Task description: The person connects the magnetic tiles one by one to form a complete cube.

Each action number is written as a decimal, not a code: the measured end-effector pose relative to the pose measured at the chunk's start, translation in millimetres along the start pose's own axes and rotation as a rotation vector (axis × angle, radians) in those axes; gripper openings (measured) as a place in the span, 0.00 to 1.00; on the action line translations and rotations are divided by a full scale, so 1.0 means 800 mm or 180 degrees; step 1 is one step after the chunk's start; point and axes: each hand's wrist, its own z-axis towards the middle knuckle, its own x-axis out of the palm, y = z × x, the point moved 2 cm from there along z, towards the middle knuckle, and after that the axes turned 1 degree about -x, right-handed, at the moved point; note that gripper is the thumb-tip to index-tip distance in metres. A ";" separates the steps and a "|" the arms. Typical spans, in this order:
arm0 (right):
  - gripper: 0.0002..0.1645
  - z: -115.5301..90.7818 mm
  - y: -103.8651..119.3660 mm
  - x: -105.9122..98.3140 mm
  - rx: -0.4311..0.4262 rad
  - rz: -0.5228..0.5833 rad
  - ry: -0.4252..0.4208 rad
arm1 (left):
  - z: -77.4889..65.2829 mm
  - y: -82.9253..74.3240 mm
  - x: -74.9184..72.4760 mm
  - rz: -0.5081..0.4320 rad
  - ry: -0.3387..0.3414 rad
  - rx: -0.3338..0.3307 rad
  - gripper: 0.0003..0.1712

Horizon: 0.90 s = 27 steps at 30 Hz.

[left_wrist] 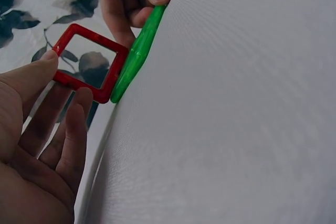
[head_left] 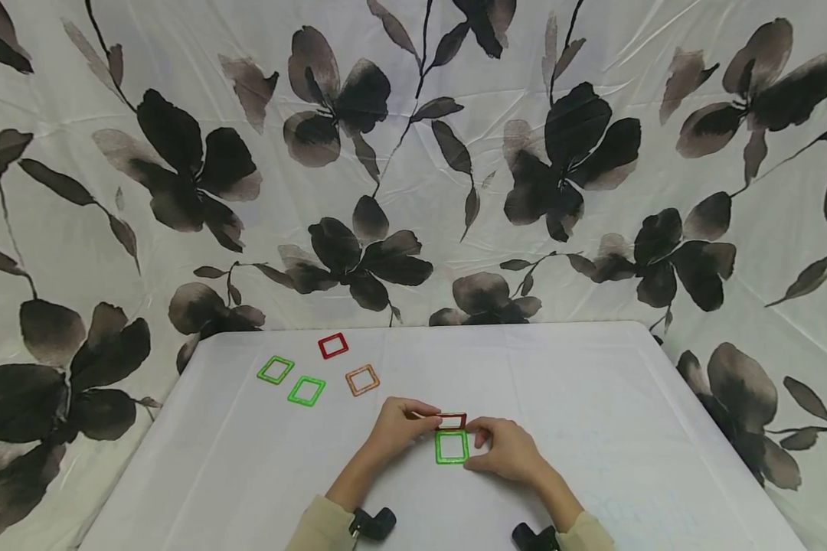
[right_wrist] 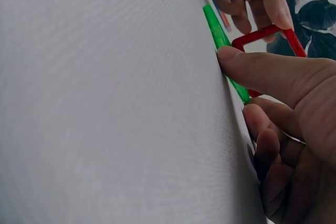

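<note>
A green square frame tile (head_left: 466, 447) lies flat on the white table. Along its far edge a red square frame tile (head_left: 452, 415) stands upright, its lower side touching the green one in the left wrist view. My left hand (head_left: 401, 423) pinches the red tile by its left side, between thumb and fingers. From the right, my right hand (head_left: 511, 453) holds the green tile, thumb on its near right corner and index finger toward the far corner. In the right wrist view, that thumb covers part of the green tile (right_wrist: 214, 26).
Farther left on the white table (head_left: 593, 398) lie a red square tile (head_left: 336, 354), an orange one (head_left: 367, 389) and two green ones, the left green tile (head_left: 266, 365) and the nearer green tile (head_left: 299, 402). Behind the table hangs a flowered cloth (head_left: 469, 252).
</note>
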 end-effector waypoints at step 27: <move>0.14 0.017 -0.007 -0.012 -0.0288 0.0681 0.0137 | -0.018 -0.044 -0.004 -0.0042 0.0079 0.0151 0.07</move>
